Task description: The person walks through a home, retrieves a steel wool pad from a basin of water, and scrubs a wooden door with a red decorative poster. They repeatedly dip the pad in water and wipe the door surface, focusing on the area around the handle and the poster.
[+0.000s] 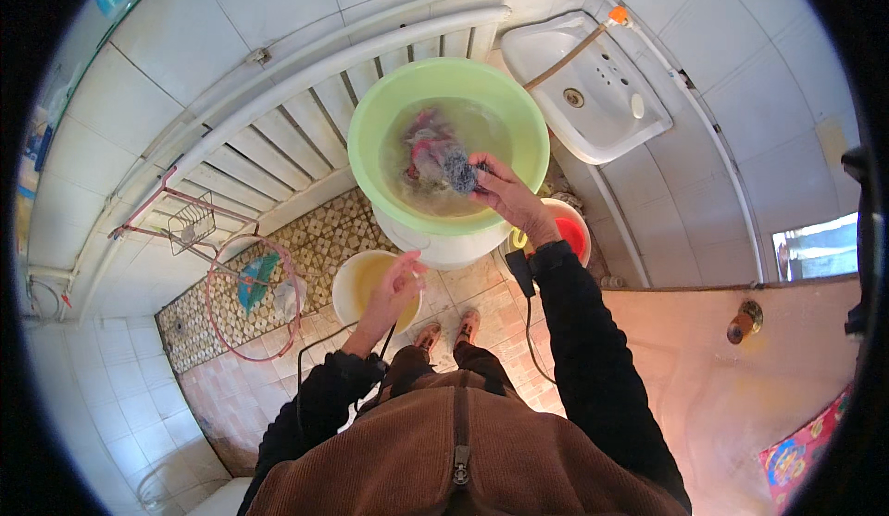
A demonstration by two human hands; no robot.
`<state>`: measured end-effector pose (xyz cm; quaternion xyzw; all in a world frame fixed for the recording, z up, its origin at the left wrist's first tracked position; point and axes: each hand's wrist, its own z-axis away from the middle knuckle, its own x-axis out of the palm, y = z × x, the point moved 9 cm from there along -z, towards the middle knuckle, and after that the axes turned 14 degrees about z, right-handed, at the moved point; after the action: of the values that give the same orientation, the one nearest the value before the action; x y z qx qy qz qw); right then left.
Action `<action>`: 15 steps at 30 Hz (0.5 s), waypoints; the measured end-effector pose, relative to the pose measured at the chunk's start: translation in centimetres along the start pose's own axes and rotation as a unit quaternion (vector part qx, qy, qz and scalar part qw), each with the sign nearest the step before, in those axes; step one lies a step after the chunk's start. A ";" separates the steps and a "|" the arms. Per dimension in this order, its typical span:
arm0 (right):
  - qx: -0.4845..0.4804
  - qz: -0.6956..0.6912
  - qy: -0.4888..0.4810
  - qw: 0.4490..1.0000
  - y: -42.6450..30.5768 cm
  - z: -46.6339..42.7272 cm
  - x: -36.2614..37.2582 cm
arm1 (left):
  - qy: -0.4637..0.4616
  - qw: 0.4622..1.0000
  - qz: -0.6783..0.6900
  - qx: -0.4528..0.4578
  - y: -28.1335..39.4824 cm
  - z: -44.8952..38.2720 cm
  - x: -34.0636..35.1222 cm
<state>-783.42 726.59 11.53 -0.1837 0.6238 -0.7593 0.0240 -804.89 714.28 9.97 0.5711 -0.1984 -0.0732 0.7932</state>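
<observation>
My right hand (510, 197) pinches a wet grey cloth (458, 170) over the near right part of a large light-green plastic basin (368, 110). Inside the basin is cloudy water (489, 127), and a pink and greyish wet cloth bundle (427, 144) lies there, partly under the surface. Where the grey piece ends and the bundle begins is hard to tell. My left hand (392, 287) is empty, its fingers loosely bent and apart. It hangs over a white bucket (340, 294) of yellowish liquid, below and left of the basin.
The basin rests on a white round support (444, 256). A white sink (580, 127) with a brown hose (566, 58) hangs at the right corner. A red tub (571, 235) stands below it. Along the wall runs a white radiator (285, 138); left stands a pink metal washstand (212, 308). A door (684, 349) is at right.
</observation>
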 end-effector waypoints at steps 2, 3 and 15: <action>-0.042 -0.084 -0.005 0.996 -1.1 1.5 1.4 | 0.000 0.999 -0.015 0.049 1.8 -2.0 0.8; -0.044 -0.115 -0.011 0.992 -1.2 2.1 2.2 | -0.002 0.997 -0.023 0.072 2.7 -3.0 1.3; -0.018 0.207 0.378 0.902 -0.3 28.6 -1.4 | -0.238 0.963 0.002 0.124 1.8 -3.2 20.9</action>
<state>-773.20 700.23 15.90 0.2502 0.6232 -0.7385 -0.0605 -784.81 710.55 15.59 0.6304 -0.3900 -0.1803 0.6465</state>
